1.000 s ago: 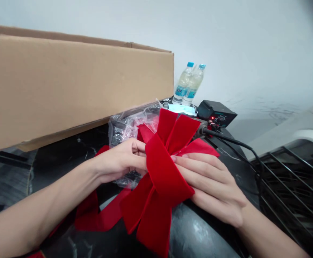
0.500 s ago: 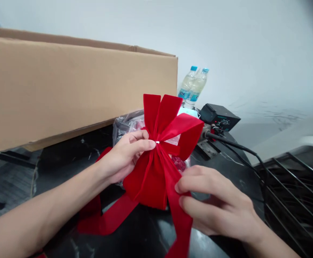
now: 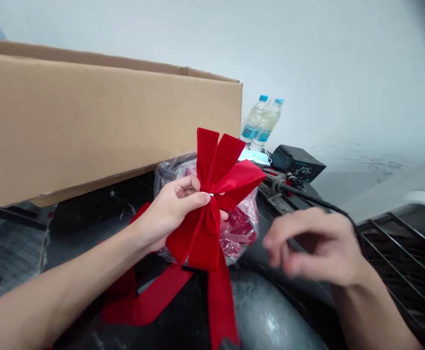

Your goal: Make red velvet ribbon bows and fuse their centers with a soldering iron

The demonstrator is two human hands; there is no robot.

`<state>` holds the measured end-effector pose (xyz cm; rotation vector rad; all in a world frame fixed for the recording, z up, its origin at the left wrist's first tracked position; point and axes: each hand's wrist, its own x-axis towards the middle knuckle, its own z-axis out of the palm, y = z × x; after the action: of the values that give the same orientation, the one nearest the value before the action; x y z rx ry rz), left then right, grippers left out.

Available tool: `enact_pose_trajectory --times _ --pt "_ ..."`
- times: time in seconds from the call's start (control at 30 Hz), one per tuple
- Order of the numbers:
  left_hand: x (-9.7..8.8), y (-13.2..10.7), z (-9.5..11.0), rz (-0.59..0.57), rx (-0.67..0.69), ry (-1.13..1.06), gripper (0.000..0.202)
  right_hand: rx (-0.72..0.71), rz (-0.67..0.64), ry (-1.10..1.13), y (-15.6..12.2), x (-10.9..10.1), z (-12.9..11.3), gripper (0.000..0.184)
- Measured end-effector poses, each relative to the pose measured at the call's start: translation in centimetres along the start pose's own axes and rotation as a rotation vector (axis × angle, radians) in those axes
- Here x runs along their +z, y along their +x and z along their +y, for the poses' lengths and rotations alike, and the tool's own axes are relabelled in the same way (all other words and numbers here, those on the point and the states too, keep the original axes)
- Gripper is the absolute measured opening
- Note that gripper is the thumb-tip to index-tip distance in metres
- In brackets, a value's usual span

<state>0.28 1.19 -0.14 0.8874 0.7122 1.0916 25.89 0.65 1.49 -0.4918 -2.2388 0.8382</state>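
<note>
My left hand (image 3: 170, 211) pinches a red velvet ribbon bow (image 3: 212, 194) at its wired centre and holds it upright above the dark table. Its loops fan upward and its tails hang down; one long tail (image 3: 221, 301) drops to the table. My right hand (image 3: 316, 248) hovers to the right of the bow, apart from it, fingers loosely curled and blurred, holding nothing that I can see. Behind the bow lies a clear plastic bag (image 3: 239, 228) with more red ribbon inside.
A large cardboard box (image 3: 88, 121) fills the left and back. Two water bottles (image 3: 261, 119) stand by the wall. A black control unit (image 3: 298, 163) with a cable and a metal tool sits at the back right. A black wire rack (image 3: 405, 257) lies at the right.
My right hand let go of the ribbon tail and pulled away to the right. The left hand kept its pinch on the bow's centre, and the tail now hangs free.
</note>
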Motion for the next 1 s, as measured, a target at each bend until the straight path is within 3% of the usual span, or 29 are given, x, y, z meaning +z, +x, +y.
enact_pose_trajectory --times 0.07,0.1,0.13,0.2,0.27,0.43,0.5,0.57,0.63,0.8,0.9,1.0 --pt "0.0 -0.1 0.0 -0.036 -0.046 0.02 0.022 -0.082 0.401 -0.345 0.2 -0.1 0.3 0.04" --pt "-0.1 -0.1 -0.1 -0.059 -0.069 0.025 0.021 -0.107 0.502 -0.536 0.4 0.1 0.5 0.046" --pt "-0.1 -0.2 -0.1 -0.083 -0.095 0.028 0.021 -0.127 0.512 -0.695 0.6 0.3 0.6 0.048" --pt "-0.2 -0.2 -0.3 -0.134 -0.15 0.037 0.022 -0.169 0.41 -0.856 1.0 0.5 1.1 0.038" --pt "-0.3 -0.2 -0.4 -0.154 -0.195 0.067 0.025 -0.177 0.385 -0.871 1.1 0.1 1.5 0.029" --pt "-0.3 0.0 -0.3 -0.116 -0.266 0.03 0.023 0.128 0.415 -0.997 0.2 -2.4 1.2 0.03" --pt "-0.3 0.1 -0.2 -0.115 -0.265 -0.014 0.021 0.164 0.39 -1.046 -0.4 -2.9 0.0 0.041" --pt "-0.3 0.1 -0.1 -0.099 -0.259 -0.025 0.019 0.115 0.42 -0.997 -0.7 -2.5 -1.4 0.045" --pt "-0.3 0.1 0.0 -0.086 -0.262 -0.038 0.017 -0.004 0.408 -0.876 -0.8 -1.5 -2.3 0.034" --pt "-0.6 0.1 -0.1 -0.137 -0.259 -0.11 0.016 -0.285 0.084 -0.811 0.0 1.8 -0.5 0.034" --pt "-0.6 0.1 -0.2 -0.18 -0.293 -0.124 0.012 -0.323 0.186 -0.814 0.3 3.0 0.8 0.035" --pt "-0.4 0.0 -0.2 -0.183 -0.32 -0.113 0.013 -0.297 0.237 -0.813 0.3 3.3 0.5 0.031"
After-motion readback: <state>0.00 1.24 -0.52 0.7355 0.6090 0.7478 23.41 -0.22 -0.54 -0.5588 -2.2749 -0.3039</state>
